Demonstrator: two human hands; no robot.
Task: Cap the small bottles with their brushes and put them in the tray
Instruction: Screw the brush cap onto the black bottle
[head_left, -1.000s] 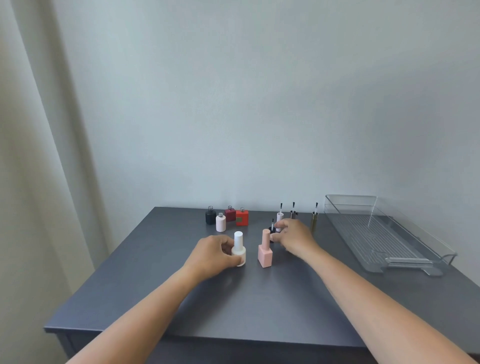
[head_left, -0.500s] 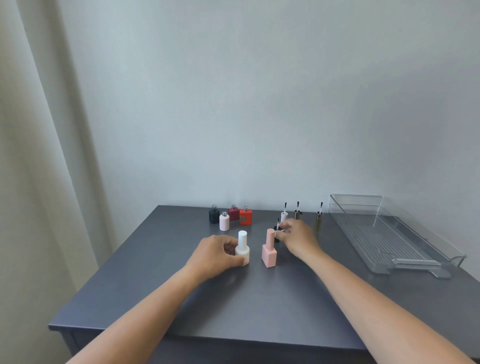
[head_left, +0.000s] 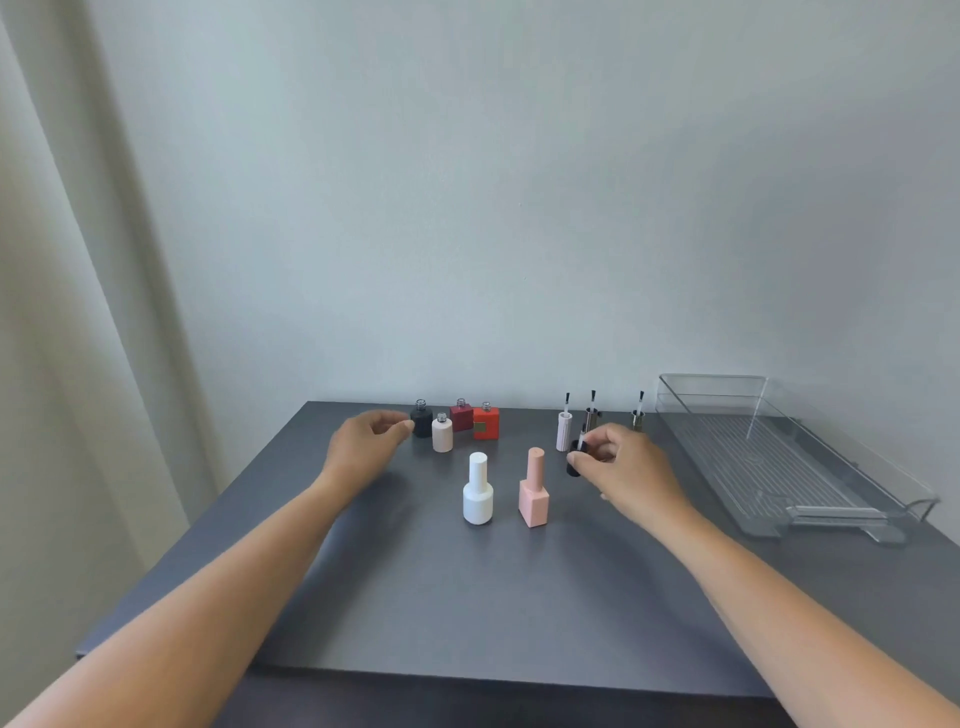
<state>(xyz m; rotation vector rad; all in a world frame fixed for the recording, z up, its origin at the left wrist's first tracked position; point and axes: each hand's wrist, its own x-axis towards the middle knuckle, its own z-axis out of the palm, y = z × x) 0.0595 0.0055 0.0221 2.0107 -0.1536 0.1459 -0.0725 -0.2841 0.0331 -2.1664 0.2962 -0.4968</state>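
A capped white bottle (head_left: 478, 491) and a capped pink bottle (head_left: 533, 491) stand mid-table. At the back left stand uncapped bottles: black (head_left: 421, 420), pale pink (head_left: 442, 434), dark red (head_left: 461, 417) and orange-red (head_left: 487, 422). My left hand (head_left: 366, 444) hovers just left of the black bottle, fingers curled apart, holding nothing. My right hand (head_left: 621, 470) pinches a black brush cap (head_left: 574, 460), brush pointing up. Behind it stand a pale pink brush cap (head_left: 564, 435) and two metallic brush caps (head_left: 591, 415) (head_left: 638, 418). The clear tray (head_left: 779, 457) lies at the right with nothing in it.
The dark grey table (head_left: 467, 597) ends at a front edge near my forearms. A pale curtain (head_left: 78, 364) hangs at the left and a plain wall stands behind the table.
My left hand has let go of the white bottle and moved back and left toward the black bottle. My right hand has closed on the black brush cap.
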